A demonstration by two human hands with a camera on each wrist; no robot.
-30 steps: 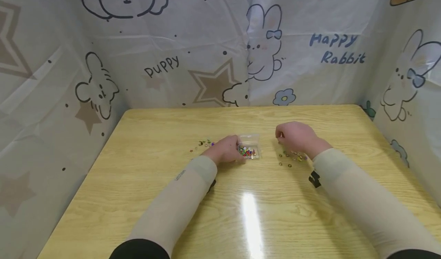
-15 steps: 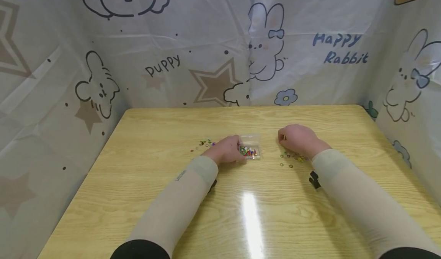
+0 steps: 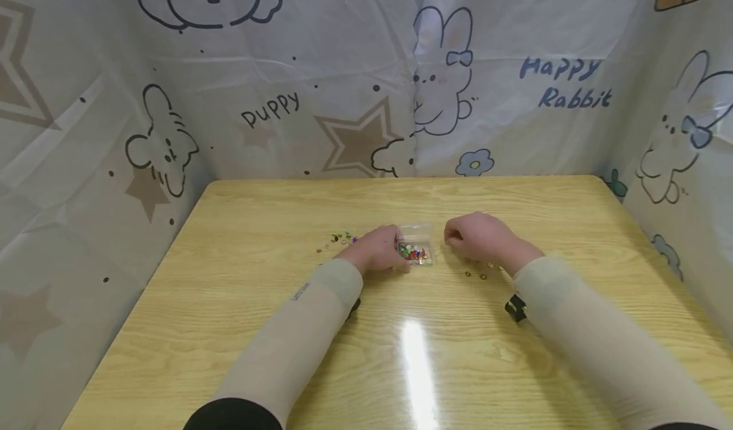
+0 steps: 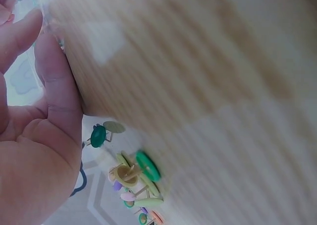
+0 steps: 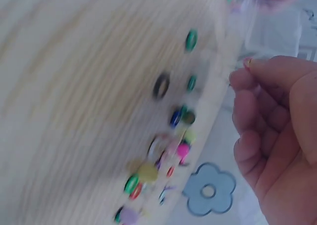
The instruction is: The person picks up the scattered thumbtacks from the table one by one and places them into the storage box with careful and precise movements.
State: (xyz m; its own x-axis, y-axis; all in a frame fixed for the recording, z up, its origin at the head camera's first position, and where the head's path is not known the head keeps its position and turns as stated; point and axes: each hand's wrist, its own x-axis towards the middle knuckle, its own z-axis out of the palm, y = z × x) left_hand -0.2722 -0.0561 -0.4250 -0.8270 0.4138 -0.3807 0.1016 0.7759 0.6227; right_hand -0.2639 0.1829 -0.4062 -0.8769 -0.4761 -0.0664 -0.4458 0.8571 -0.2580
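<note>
The clear box [image 3: 431, 247] is held at its left side by the left hand [image 3: 375, 249]. The left fingers are curled along the edge, parted by about the depth of the box; the exact contact is partly hidden. The lid [image 3: 415, 231] is laid back beyond the box, and coloured pieces [image 3: 409, 252] are contained just beside the left fingertips.

A small reddish piece [image 5: 248, 62] is pinched between the fingertips of the right hand [image 3: 483, 236], with no gap visible; its shape cannot be told. The other right fingers are curled inward, and nothing is seen held in them. The right fingertips are positioned just beside the box, apart from it.

Loose rings [image 5: 161, 85] are scattered on the table [image 3: 275, 226] below the right fingers. Further loose items [image 4: 147, 165] are spread near the left wrist, behind the fingers.

Caution: the reddish piece may be dropped if the pinch is relaxed early, since little surface is offered to the fingertips. The box may be tipped, and its contents spilled, if the left fingers are drawn back or the rim is struck. Loose rings may be swept aside if the right wrist is lowered.
</note>
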